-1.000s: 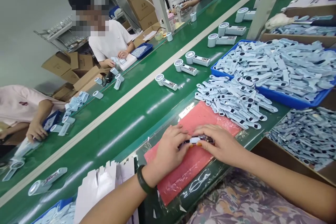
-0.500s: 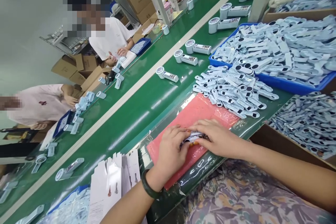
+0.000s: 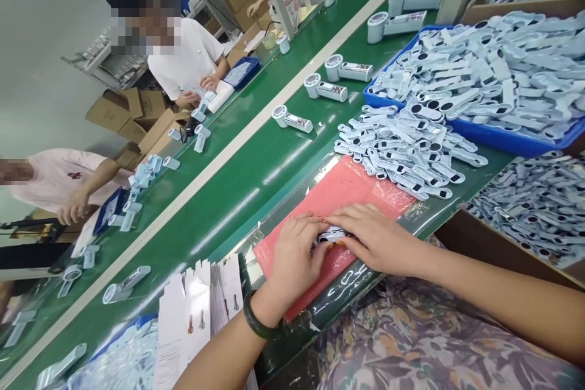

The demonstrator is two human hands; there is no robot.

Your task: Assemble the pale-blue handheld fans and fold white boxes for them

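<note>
Over a pink foam sheet (image 3: 336,186), my left hand (image 3: 297,250) and my right hand (image 3: 377,237) meet at the fingertips. Between them they grip a light-blue plastic handle piece (image 3: 333,233) with printed marks and a dark spot at one end. Most of it is hidden under my fingers. Just beyond the sheet lies a loose heap of similar handle pieces (image 3: 402,146) with black spots. By my left forearm, white printed leaflets (image 3: 183,323) stand in a stack.
A blue tray (image 3: 498,137) heaped with pieces stands at the right, above a full cardboard box (image 3: 450,237). Light-blue round-headed devices (image 3: 292,119) lie along the green belt (image 3: 228,213). Two people (image 3: 183,61) sit opposite; a third is partly visible behind.
My hands stay closed on the handle piece, with slight finger movement. The view has shifted slightly. Across the belt, the co-worker at far left has moved a hand back from the parts.
</note>
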